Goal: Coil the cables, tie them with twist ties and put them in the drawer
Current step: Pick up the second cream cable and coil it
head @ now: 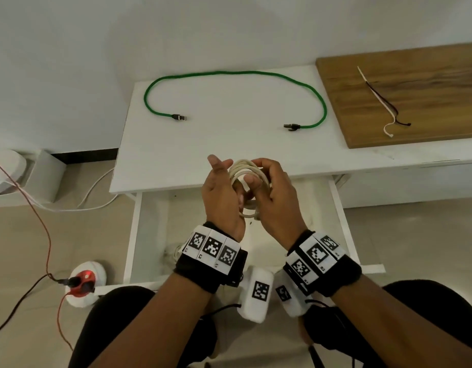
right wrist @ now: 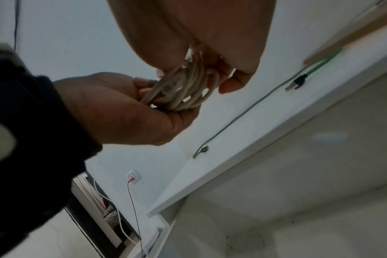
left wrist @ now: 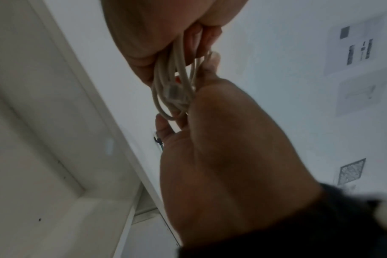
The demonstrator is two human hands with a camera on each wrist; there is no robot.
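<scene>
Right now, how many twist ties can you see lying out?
2. A white twist tie and a dark twist tie lie crossed over each other on the wooden board at the right of the desk. Any others, such as in the drawer, could be hidden.

A white table (head: 176,160) stands against a pale wall (head: 70,49), and a wooden board (head: 415,83) lies on its far right part. On the tiled floor (head: 25,235) to the left sits a round white and red power socket (head: 86,281) with a black plug in it; thin red wires (head: 45,235) and a white lead (head: 96,187) trail across the floor near it. A white box-like unit (head: 22,173) rests at the far left by the wall. The right wrist view shows a wall outlet (right wrist: 134,177) with a red wire hanging from it
</scene>
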